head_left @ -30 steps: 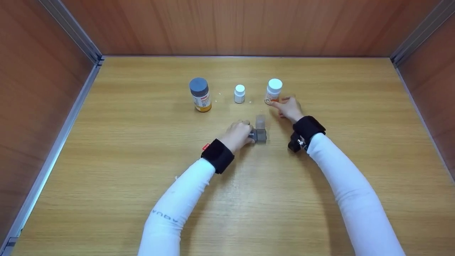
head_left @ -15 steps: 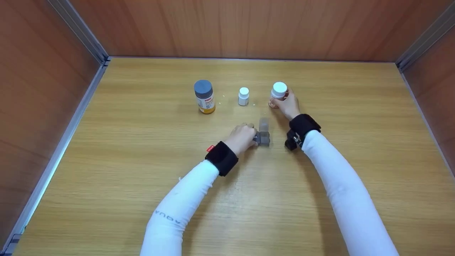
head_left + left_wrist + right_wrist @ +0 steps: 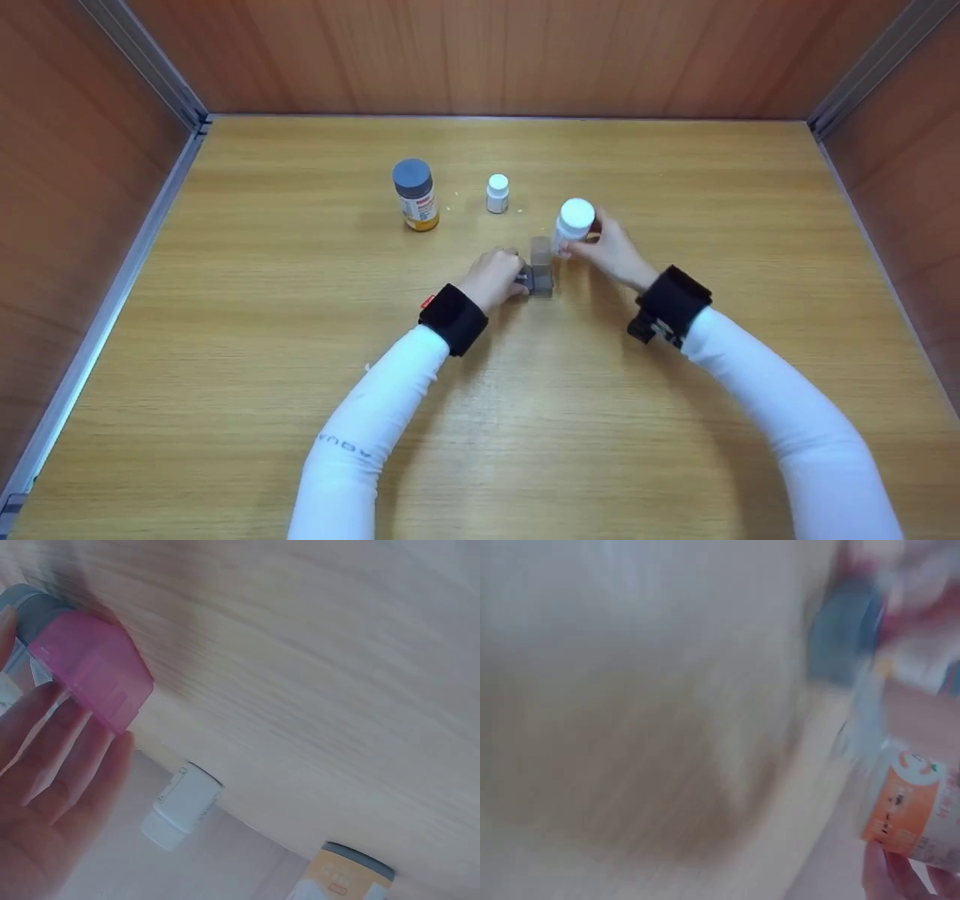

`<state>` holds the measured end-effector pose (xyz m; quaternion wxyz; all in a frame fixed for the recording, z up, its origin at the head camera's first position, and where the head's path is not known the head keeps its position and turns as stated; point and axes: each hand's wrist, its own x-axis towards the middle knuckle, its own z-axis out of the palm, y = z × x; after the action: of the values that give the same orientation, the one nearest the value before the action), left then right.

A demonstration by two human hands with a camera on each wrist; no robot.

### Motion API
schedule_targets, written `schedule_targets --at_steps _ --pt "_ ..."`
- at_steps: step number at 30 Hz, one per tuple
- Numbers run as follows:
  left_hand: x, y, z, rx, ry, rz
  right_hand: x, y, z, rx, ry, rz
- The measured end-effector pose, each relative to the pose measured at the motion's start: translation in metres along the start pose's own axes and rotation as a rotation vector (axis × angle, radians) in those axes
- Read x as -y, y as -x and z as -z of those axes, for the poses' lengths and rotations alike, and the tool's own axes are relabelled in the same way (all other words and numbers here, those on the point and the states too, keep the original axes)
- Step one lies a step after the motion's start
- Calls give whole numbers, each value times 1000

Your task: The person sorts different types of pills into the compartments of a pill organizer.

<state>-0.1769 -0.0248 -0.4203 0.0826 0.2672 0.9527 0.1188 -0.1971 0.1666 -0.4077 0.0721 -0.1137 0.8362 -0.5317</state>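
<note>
In the head view my left hand (image 3: 491, 278) holds a small grey case (image 3: 541, 280) low at the middle of the table, its see-through lid (image 3: 541, 251) standing open toward the back. The left wrist view shows the case's pink see-through side (image 3: 94, 671), with fingers along it. My right hand (image 3: 613, 251) grips a white-capped pill bottle (image 3: 576, 215) just right of and behind that lid. An orange and white label (image 3: 911, 806) shows on this bottle in the blurred right wrist view. Whether the bottle touches the table, I cannot tell.
A small white pill bottle (image 3: 497, 195) stands behind the case. Farther left is a larger bottle with a dark blue-grey cap (image 3: 415, 195). Tiny white bits (image 3: 520, 211) lie near the small bottle. Wooden panels (image 3: 480, 56) wall the table at the back and sides.
My right hand has closed round the white-capped bottle and brought it nearer, toward the open case. The left hand has kept its hold on the case. The head view has shifted slightly.
</note>
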Motion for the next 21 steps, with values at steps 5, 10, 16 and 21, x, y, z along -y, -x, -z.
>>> schedule_targets --at_steps 5,10,16,21 --pt "6 -8 3 2 55 7 11 33 -15 176 -6 92" --pt "13 -9 11 35 135 18 15 48 -30 299 57 91" --pt "23 6 24 54 291 80 11 48 -41 318 90 76" --pt "25 26 25 60 429 37 3 44 -43 299 97 80"
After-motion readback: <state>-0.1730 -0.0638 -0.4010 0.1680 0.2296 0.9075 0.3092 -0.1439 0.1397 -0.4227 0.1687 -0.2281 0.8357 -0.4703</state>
